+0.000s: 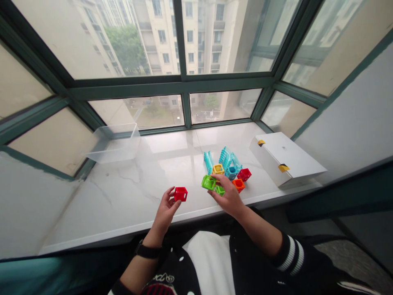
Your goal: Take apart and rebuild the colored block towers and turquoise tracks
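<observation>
Between the fingers and thumb of my left hand (166, 208) is a red hollow plastic cube block (181, 194), held above the sill's front part. My right hand (228, 196) pinches a light green hollow cube block (208, 182) at its right side. Close around that hand lie a second green block (220, 190), partly hidden by the fingers, a yellow block (218, 169), a blue block (231, 173), an orange block (238, 185) and another red block (245, 175). Behind them rest clear turquoise track pieces (226, 157).
The pile lies on a white marble-patterned window sill (147, 176). At the back left stands a clear plastic bin (118, 143). A white box (288, 157) with yellow-black tabs sits at the right. Green-framed windows (184, 85) border the back.
</observation>
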Tool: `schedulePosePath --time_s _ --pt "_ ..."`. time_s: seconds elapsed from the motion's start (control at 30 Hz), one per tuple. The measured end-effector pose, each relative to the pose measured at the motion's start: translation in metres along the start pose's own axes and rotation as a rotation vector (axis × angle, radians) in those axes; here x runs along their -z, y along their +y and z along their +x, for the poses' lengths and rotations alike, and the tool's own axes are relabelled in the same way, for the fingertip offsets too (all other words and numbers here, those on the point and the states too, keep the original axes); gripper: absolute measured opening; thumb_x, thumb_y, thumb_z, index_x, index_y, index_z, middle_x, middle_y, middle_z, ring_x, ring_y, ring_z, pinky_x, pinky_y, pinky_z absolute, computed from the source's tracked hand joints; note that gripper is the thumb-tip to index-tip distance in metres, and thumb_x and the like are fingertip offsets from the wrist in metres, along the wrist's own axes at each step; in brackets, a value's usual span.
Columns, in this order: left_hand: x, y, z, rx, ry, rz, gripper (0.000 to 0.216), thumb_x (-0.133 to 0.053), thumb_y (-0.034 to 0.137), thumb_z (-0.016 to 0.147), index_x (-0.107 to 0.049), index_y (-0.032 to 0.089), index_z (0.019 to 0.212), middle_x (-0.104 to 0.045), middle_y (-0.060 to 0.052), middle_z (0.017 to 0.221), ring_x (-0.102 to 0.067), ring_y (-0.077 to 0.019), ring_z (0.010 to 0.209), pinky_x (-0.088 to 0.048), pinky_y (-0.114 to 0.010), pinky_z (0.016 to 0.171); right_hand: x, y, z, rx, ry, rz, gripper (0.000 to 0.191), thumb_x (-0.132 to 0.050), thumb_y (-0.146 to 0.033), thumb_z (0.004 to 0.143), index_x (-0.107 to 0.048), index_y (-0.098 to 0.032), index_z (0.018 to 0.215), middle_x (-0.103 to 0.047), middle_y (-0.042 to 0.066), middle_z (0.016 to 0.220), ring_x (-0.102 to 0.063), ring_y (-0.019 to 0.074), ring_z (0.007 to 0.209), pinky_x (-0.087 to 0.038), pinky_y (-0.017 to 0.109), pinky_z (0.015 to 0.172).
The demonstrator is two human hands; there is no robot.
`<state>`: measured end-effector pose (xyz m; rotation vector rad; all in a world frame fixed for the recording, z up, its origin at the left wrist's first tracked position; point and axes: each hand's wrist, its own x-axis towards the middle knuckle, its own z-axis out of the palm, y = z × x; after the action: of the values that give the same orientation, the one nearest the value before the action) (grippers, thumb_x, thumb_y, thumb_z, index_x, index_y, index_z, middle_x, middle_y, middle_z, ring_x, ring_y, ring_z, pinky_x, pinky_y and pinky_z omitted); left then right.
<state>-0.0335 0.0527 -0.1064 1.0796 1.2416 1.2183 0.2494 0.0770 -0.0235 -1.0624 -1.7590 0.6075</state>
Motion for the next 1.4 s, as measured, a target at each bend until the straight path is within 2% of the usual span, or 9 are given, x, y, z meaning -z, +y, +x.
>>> schedulePosePath --time_s 0.13,0.4,0.6,0.73,0.83,1.0,1.2,1.3,1.4 --pt "-0.002 0.000 -0.003 0.082 0.006 -0.078 0.082 -0.084 0.045 0.081 -0.045 0.030 0.152 -0.064 -0.010 0.133 -0.073 -0.0252 0.110 -0.057 -0.048 0.105 0.004 0.004 -0.002 -0.051 0.020 0.084 0.045 -0.074 -0.034 0.093 -0.062 -0.027 0.137 -0.067 0.010 0.132 -0.070 0.0266 0.117 -0.065 0.042 0.098" --pt "-0.015 0.003 -0.004 0.186 -0.021 -0.382 0.068 -0.093 0.031 0.072 -0.051 0.027 0.126 -0.072 -0.004 0.117 -0.073 -0.0219 0.105 -0.054 -0.048 0.108 -0.002 0.008 -0.010 -0.076 -0.025 0.167 0.047 -0.076 -0.034 0.092 -0.062 -0.027 0.136 -0.068 0.010 0.130 -0.070 0.0265 0.118 -0.065 0.041 0.098" --pt "-0.017 0.011 -0.007 0.271 -0.060 -0.513 0.065 -0.091 0.035 0.078 -0.051 0.025 0.128 -0.074 -0.009 0.118 -0.076 -0.0239 0.103 -0.053 -0.048 0.108 -0.004 0.009 -0.014 -0.135 -0.035 0.256 0.048 -0.078 -0.036 0.092 -0.062 -0.027 0.137 -0.069 0.010 0.130 -0.071 0.0269 0.119 -0.064 0.040 0.099" --pt "-0.020 0.018 -0.010 0.311 -0.116 -0.546 0.070 -0.085 0.039 0.085 -0.046 0.029 0.143 -0.074 -0.008 0.117 -0.077 -0.0248 0.100 -0.052 -0.051 0.108 -0.005 0.010 -0.016 -0.194 -0.052 0.291 0.050 -0.079 -0.039 0.091 -0.062 -0.026 0.136 -0.071 0.011 0.128 -0.073 0.0276 0.115 -0.064 0.043 0.099" --pt "-0.021 0.022 -0.011 0.303 -0.144 -0.578 0.061 -0.084 0.036 0.085 -0.054 0.026 0.137 -0.073 -0.008 0.120 -0.075 -0.0263 0.109 -0.051 -0.048 0.110 -0.006 0.011 -0.016 -0.221 -0.059 0.303 0.051 -0.079 -0.040 0.091 -0.061 -0.026 0.136 -0.071 0.011 0.129 -0.073 0.0280 0.116 -0.063 0.043 0.100" --pt "-0.021 0.024 -0.010 0.341 -0.167 -0.561 0.038 -0.079 0.034 0.087 -0.061 0.022 0.118 -0.073 -0.008 0.116 -0.077 -0.0261 0.101 -0.061 -0.035 0.083 -0.007 0.013 -0.018 -0.214 -0.049 0.300 0.050 -0.077 -0.038 0.091 -0.060 -0.026 0.137 -0.070 0.011 0.130 -0.072 0.0276 0.118 -0.064 0.043 0.099" --pt "-0.031 0.038 -0.006 0.331 -0.160 -0.489 0.035 -0.074 0.048 0.092 -0.063 0.018 0.108 -0.073 -0.009 0.108 -0.072 -0.0171 0.075 -0.055 -0.026 0.058 -0.007 0.009 -0.017 -0.072 -0.032 0.169 0.045 -0.077 -0.028 0.090 -0.064 -0.029 0.133 -0.064 0.009 0.133 -0.066 0.0263 0.122 -0.065 0.040 0.096" --pt "-0.041 0.048 -0.005 0.338 -0.206 -0.426 0.037 -0.078 0.049 0.088 -0.061 0.019 0.103 -0.072 -0.008 0.104 -0.072 -0.0179 0.078 -0.056 -0.026 0.059 -0.007 0.007 -0.017 -0.036 -0.032 0.164 0.044 -0.073 -0.024 0.092 -0.064 -0.030 0.134 -0.059 0.010 0.139 -0.061 0.0276 0.131 -0.064 0.040 0.097" --pt "-0.050 0.055 -0.005 0.348 -0.278 -0.396 0.043 -0.085 0.041 0.081 -0.063 0.022 0.113 -0.069 -0.007 0.112 -0.074 -0.0229 0.091 -0.060 -0.031 0.067 -0.007 0.006 -0.016 -0.025 -0.023 0.178 0.044 -0.072 -0.021 0.092 -0.064 -0.031 0.134 -0.055 0.011 0.145 -0.058 0.0286 0.135 -0.064 0.042 0.099"
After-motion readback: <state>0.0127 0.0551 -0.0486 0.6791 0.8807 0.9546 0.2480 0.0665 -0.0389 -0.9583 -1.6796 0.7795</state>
